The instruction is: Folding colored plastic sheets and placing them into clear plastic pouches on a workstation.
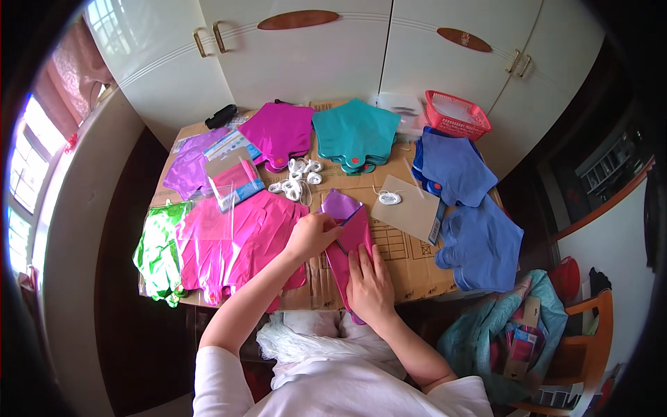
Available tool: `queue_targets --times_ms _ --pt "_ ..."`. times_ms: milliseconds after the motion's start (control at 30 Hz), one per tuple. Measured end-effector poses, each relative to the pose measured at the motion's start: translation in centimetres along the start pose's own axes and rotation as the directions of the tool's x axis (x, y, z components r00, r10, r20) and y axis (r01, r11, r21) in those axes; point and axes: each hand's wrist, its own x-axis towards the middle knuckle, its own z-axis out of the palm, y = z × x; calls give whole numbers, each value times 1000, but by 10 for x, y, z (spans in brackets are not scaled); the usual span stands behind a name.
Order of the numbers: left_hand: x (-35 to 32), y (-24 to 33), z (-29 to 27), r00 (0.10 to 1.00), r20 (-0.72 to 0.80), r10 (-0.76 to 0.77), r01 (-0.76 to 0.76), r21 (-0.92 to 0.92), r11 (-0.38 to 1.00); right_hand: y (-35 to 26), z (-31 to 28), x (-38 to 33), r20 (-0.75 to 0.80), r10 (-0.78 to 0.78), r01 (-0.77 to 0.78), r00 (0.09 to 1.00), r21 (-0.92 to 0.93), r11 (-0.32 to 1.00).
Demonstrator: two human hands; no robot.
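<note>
A stack of flat foil balloons, folded into a narrow strip, lies in front of me, with deep pink foil (357,228) on top and a purple tip (340,203) at its far end. My left hand (313,236) pinches the strip's left edge between thumb and fingers. My right hand (370,286) lies flat on the pink foil nearer to me, fingers stretched out and pressing it down. Beyond the strip sits a cluster of white ribbon coils (297,177). One more ribbon coil (389,198) rests on a beige card (408,208) to the right.
Flat foil balloons surround the work: pink (240,243), green (161,250), magenta (281,132), teal (356,132) and blue (479,243). Packaged cards (235,179) lie left. A red basket (457,115) stands far right. A teal bag (479,340) of packages sits on a chair.
</note>
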Motion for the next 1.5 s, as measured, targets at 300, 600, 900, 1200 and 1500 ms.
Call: queue_targets --times_ms 300,600,900,1200,1500 --pt "5 -25 -1 987 9 161 -161 43 986 0 1 1 -22 -27 26 999 -30 999" --pt "6 -30 -3 973 42 229 -229 -2 973 1 5 -1 -20 -68 68 997 -31 997" --pt "-2 -14 -2 976 30 215 -216 200 956 5 5 -1 1 -75 75 997 72 995" --pt "-20 5 38 740 243 627 -668 150 729 11 17 -8 51 -42 38 998 86 996" --pt "3 -5 28 864 170 473 -475 585 657 7 2 0 36 -55 51 998 110 993"
